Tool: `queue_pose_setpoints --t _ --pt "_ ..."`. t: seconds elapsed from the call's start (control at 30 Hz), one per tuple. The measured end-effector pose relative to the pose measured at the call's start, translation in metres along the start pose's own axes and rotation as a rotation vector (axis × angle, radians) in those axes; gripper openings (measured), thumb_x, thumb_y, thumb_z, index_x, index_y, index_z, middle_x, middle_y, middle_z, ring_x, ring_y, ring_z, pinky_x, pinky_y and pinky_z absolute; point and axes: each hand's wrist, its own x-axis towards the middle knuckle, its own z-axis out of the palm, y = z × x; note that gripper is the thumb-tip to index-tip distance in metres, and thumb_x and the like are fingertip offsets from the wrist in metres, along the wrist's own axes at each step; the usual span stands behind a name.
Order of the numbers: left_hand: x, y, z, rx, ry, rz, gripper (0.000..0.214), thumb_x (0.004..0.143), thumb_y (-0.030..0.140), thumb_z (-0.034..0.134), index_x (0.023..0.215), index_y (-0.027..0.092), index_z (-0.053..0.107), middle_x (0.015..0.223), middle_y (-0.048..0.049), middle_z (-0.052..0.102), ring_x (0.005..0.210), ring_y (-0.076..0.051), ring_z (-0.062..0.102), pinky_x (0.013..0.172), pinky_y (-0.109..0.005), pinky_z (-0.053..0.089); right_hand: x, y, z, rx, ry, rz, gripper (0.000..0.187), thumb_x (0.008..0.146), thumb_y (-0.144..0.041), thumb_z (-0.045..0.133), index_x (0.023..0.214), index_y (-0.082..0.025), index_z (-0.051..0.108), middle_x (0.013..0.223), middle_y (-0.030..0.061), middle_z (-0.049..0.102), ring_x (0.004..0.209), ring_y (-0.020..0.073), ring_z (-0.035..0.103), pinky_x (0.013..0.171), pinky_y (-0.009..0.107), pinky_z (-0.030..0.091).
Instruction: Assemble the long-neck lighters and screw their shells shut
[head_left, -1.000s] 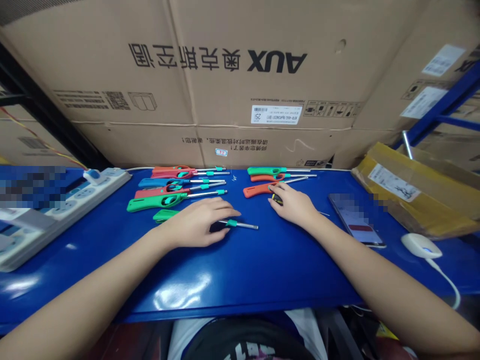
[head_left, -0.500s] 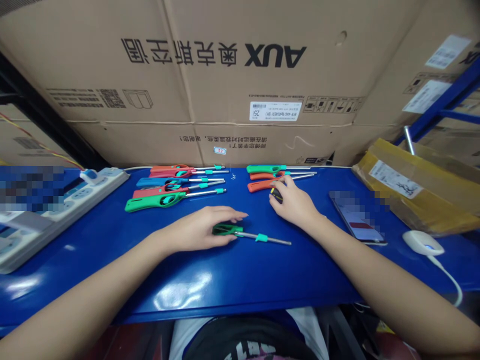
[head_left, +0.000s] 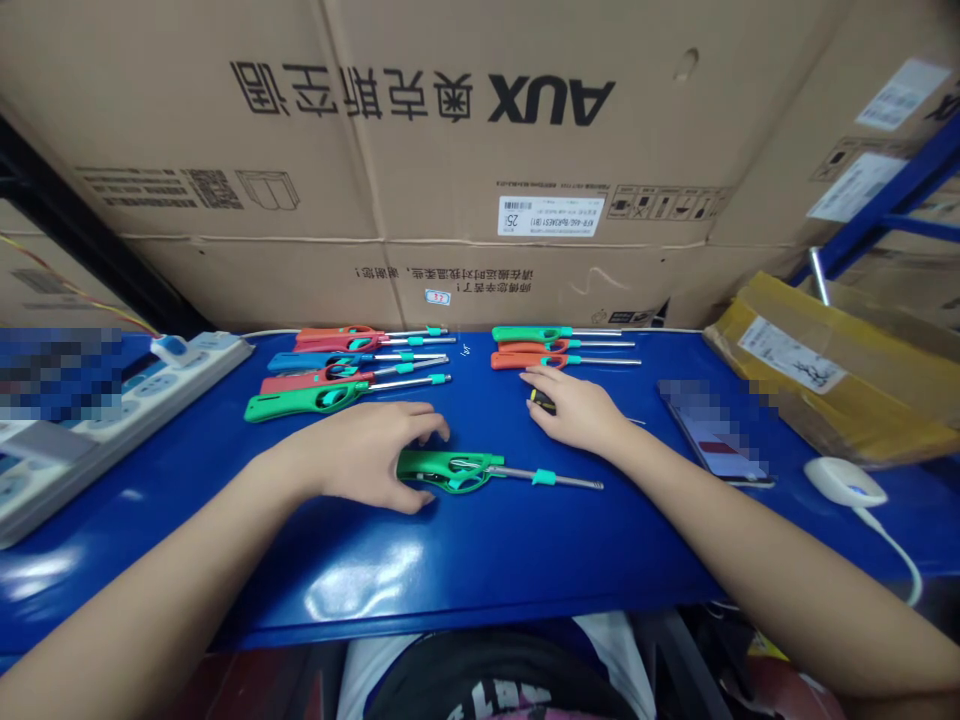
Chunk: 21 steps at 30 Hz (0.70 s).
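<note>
A green long-nosed lighter (head_left: 480, 470) lies on the blue table (head_left: 465, 560), its metal tube pointing right. My left hand (head_left: 367, 452) rests on the handle end of it, fingers curled over it. My right hand (head_left: 576, 408) lies a little further back, fingers closed round a small black and yellow tool (head_left: 541, 402) that is mostly hidden. Just beyond my right hand three lighters, green and red (head_left: 555, 348), lie in a row. At the back left lie several more lighters (head_left: 345, 365) in red, blue and green.
Large cardboard boxes (head_left: 480, 150) wall off the back of the table. A white power strip (head_left: 112, 410) lies at the left, a phone (head_left: 712, 435) and a white puck with a cable (head_left: 844, 483) at the right, beside a yellow-taped box (head_left: 817, 370).
My left hand slid the green lighter to the right and nearer, then drew back to its handle. The red lighter near my right hand now lies in line with the two behind it.
</note>
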Motion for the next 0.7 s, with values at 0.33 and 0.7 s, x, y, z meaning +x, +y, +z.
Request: queue_pose_setpoints --t 0.33,0.7 --pt "0.002 0.004 0.005 -0.073 -0.016 0.079 0.018 0.083 0.034 0.068 0.097 0.023 0.066 0.091 -0.0002 0.066 0.073 -0.016 0.058 0.061 -0.027 0.038 0.004 0.007 -0.004 -0.038 0.044 0.125 0.052 0.096 -0.036 0.049 0.146 -0.026 0.054 0.154 -0.0008 0.051 0.129 0.0278 0.061 0.096 0.043 0.058" --pt "0.012 0.013 0.025 -0.043 0.086 0.169 0.025 0.091 0.036 0.063 0.112 0.023 0.063 0.104 -0.0004 0.066 0.092 -0.019 0.065 0.076 -0.029 0.045 0.004 0.012 -0.015 -0.089 -0.036 0.185 0.05 0.096 -0.044 0.052 0.142 -0.025 0.06 0.138 0.0067 0.066 0.118 0.0332 0.068 0.091 0.048 0.058"
